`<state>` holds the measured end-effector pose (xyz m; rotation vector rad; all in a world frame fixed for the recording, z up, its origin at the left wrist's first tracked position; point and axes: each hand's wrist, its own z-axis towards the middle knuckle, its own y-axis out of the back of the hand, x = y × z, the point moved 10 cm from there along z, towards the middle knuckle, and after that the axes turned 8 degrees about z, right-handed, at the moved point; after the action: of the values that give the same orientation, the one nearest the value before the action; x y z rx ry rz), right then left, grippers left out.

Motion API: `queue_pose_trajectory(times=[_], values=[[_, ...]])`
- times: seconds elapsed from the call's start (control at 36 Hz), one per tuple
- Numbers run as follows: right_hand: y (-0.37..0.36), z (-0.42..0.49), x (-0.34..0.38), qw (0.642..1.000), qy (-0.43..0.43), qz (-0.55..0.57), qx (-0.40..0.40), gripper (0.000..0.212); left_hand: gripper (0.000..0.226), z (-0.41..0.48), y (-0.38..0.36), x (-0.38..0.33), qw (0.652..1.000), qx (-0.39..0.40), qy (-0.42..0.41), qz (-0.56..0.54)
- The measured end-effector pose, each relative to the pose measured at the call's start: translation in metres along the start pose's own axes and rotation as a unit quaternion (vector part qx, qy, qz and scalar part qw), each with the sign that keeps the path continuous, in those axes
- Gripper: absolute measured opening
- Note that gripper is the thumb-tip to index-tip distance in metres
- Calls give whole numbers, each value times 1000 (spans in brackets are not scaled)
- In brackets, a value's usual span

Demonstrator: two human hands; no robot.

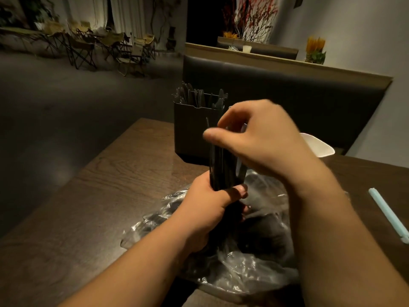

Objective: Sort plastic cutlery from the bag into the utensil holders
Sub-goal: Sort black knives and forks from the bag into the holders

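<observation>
Dim dining room, dark wood table (77, 207) under me, padded booth back (287, 89) across it, folding chairs (88, 45) far off beyond the left hand.

Cutlery bundle (223, 165): black plastic pieces held upright as one bunch, just above the bag and in front of the holder. My left hand (210, 209) grips its lower end, fingers and thumb wrapped round. My right hand (259, 138) sits at the top of the bundle, fingers curled over the tips, thumb out toward the left side. It looks like it pinches one or a few pieces to pull them free; there's motion blur, so I can't tell which piece or what type.

The bag (243, 262) is clear crumpled plastic, lying open on the table right under both wrists. Dark shapes show inside it, so I judge more cutlery is in there.

The utensil holder (192, 129) is a dark box standing just beyond the right hand's fingers, apart from them. Black cutlery (199, 96) already stands in it, handles down, fairly full. I can make out only this one holder; anything behind the right hand is hidden.

Progress, my read: partway. One holder is stocked, a bunch is in hand and unsorted, and the bag is not emptied.

Outward: a white container (318, 145) sits past the right wrist, and a pale blue stick (387, 216) lies on the table well to the right of the right forearm
</observation>
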<state>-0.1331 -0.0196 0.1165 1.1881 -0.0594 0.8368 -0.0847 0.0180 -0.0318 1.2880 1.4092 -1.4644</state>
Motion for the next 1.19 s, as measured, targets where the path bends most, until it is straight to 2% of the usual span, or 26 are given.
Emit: queue_pose_trajectory(times=[0.06, 0.14, 0.22, 0.31, 0.53, 0.69, 0.83, 0.89, 1.06, 1.14, 1.19], values=[[-12, 0, 1, 998, -16, -56, 0, 48, 14, 1, 1, 0, 1000, -8, -4, -1], [-18, 3, -1, 998, -3, -60, -14, 31, 18, 3, 3, 0, 1000, -18, -18, 13], [-19, 6, -13, 999, -25, 33, -10, 15, 18, 2, 5, -3, 999, -26, -30, 23], [-23, 5, -26, 985, -66, 160, 5, 2, 20, 2, 7, -5, 998, -20, -30, 44], [-22, 5, -34, 953, -81, 293, -18, 14, 20, 2, 9, -3, 997, -24, -16, 77], [34, 10, -47, 916, -79, 355, -171, 13, 17, 3, 10, 2, 999, -25, -1, 43], [77, -1, -77, 810, -81, 431, -390, 6, 19, 5, 12, 4, 999, -30, 5, -13], [84, 6, -77, 793, -52, 430, -428, 11, 19, 6, 13, 4, 999, -35, 7, -28], [92, 29, -42, 812, 81, 300, -494, 25, 21, 5, 17, 1, 999, -41, 5, -27], [82, 46, -28, 835, 119, 238, -482, 39, 24, 4, 18, -2, 998, -46, -4, -33], [72, 60, -23, 861, 129, 199, -449, 39, 25, 5, 19, -4, 998, -51, -10, -37]])
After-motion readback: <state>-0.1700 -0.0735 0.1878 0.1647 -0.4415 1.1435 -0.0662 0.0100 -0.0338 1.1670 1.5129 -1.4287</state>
